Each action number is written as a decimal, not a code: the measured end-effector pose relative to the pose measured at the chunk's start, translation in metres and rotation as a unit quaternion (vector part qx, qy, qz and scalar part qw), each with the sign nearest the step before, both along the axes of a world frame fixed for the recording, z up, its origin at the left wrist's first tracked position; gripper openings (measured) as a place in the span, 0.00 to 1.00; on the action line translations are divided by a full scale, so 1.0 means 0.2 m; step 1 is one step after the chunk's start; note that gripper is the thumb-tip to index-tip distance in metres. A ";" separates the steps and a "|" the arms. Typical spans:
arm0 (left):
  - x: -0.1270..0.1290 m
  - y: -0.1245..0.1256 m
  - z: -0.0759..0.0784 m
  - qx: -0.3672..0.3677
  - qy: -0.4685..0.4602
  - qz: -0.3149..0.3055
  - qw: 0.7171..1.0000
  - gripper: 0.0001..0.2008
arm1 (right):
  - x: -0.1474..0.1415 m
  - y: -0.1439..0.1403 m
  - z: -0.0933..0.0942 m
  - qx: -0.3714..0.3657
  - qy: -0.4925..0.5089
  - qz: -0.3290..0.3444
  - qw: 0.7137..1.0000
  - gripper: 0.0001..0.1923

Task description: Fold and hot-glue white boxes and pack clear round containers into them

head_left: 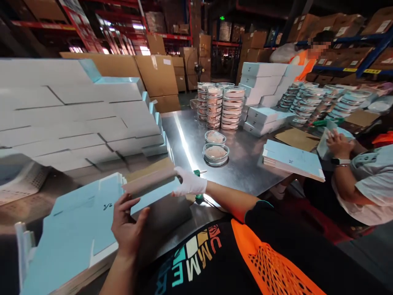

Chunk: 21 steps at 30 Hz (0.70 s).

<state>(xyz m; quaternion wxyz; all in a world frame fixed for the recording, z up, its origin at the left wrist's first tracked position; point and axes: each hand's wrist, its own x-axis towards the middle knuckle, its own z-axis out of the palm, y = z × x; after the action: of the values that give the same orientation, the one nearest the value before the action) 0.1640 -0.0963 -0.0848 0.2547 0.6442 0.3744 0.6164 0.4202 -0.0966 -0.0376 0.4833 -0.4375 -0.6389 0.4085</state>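
Here, at the lower left of the frame, we see flat pale-blue box blanks (70, 229). Our bare left hand (127, 227) grips a folded blank (150, 186) at lower centre, thumb and fingers pinching its edge. Our gloved right hand (190, 183) clasps its right end. Beyond, at centre, stand two lidded dishes (215, 149).

The warehouse is dimly lit from overhead. A bright streak of glare is thrown across the steel counter (242, 159). Edges are bent by wide-angle distortion, and the corners beyond the counter are blurred.
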 end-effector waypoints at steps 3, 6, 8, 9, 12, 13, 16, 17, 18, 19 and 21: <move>0.01 0.03 0.03 0.059 -0.081 -0.032 0.994 0.30 | 0.06 -0.06 -0.03 0.069 -0.013 0.035 0.997 0.36; -0.02 0.06 0.09 0.071 0.047 -0.101 0.991 0.23 | 0.08 -0.12 -0.03 0.100 -0.031 0.063 0.992 0.24; -0.04 0.08 0.12 0.075 0.082 -0.161 0.981 0.23 | 0.07 -0.14 -0.02 0.102 -0.059 0.069 0.991 0.22; -0.05 0.09 0.14 0.079 0.079 -0.170 0.979 0.20 | 0.06 -0.14 -0.02 0.105 -0.069 0.069 0.990 0.22; -0.07 0.10 0.15 0.061 0.070 -0.163 0.982 0.22 | 0.05 -0.12 -0.01 0.126 -0.080 0.063 0.987 0.19; -0.07 0.09 0.16 0.046 0.072 -0.158 0.984 0.24 | 0.05 -0.12 -0.01 0.136 -0.080 0.061 0.986 0.17; -0.06 0.09 0.17 0.028 0.082 -0.158 0.984 0.31 | 0.04 -0.13 -0.01 0.155 -0.086 0.056 0.983 0.14; -0.06 0.09 0.18 0.039 0.085 -0.165 0.982 0.29 | 0.04 -0.13 -0.01 0.156 -0.091 0.053 0.982 0.14; -0.06 0.09 0.18 0.057 0.088 -0.173 0.979 0.27 | 0.04 -0.13 -0.01 0.155 -0.097 0.049 0.982 0.14; -0.07 0.09 0.18 0.074 0.091 -0.181 0.977 0.24 | 0.04 -0.13 -0.01 0.155 -0.102 0.046 0.982 0.14; -0.07 0.10 0.18 0.094 0.093 -0.187 0.973 0.21 | 0.05 -0.13 -0.01 0.158 -0.109 0.047 0.980 0.13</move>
<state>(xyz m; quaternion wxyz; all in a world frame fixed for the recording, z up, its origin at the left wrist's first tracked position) 0.1503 -0.0772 -0.0492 0.2679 0.7782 0.2100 0.5278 0.4303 -0.1226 -0.0387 0.4544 -0.3671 -0.7637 0.2749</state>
